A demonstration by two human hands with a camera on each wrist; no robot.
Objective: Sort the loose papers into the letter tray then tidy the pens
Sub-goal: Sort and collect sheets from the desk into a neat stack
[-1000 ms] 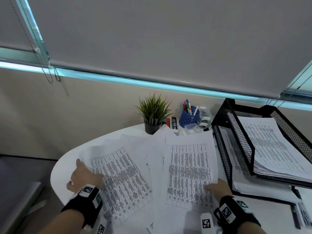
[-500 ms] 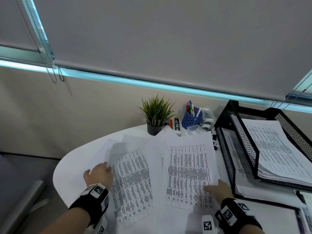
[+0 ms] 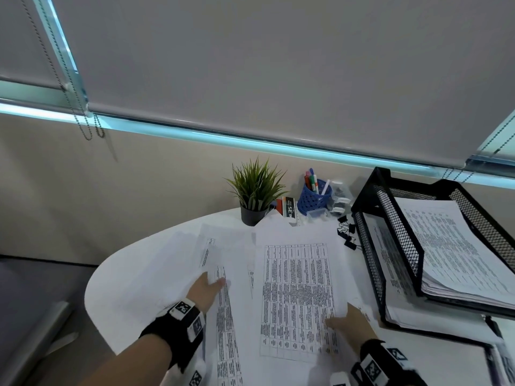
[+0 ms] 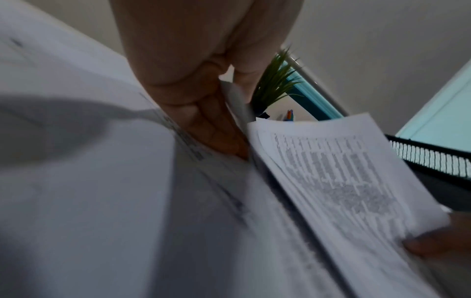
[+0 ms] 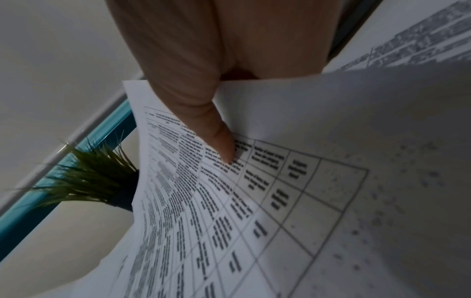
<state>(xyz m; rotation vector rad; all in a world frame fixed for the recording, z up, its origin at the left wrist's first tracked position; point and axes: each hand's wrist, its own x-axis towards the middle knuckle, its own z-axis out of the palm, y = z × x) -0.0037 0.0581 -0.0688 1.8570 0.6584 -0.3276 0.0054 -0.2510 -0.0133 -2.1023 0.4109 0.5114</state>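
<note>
Head view: loose white printed papers [image 3: 298, 299] lie spread over the round white table [image 3: 133, 277]. The left hand [image 3: 207, 289] lies at 8 o'clock on the sheets, fingers slid under one sheet's edge. The right hand [image 3: 349, 321] at 5 o'clock has its thumb on the top sheet. The black mesh 2-tier letter tray [image 3: 395, 246] stands at 3 o'clock, paper in both tiers. At 12 o'clock, a blue mesh cup of coloured pens [image 3: 315, 195] stands beside a green potted plant [image 3: 255, 190].

Left wrist view: this shows what the head view hides, the left fingers [image 4: 203, 113] held together and fairly straight, wedged between sheets; whether they pinch any I cannot tell.

Right wrist view: only here is the grip plain, the right thumb [image 5: 201, 113] pressing on top of the stack, fingers beneath, pinching it.
</note>
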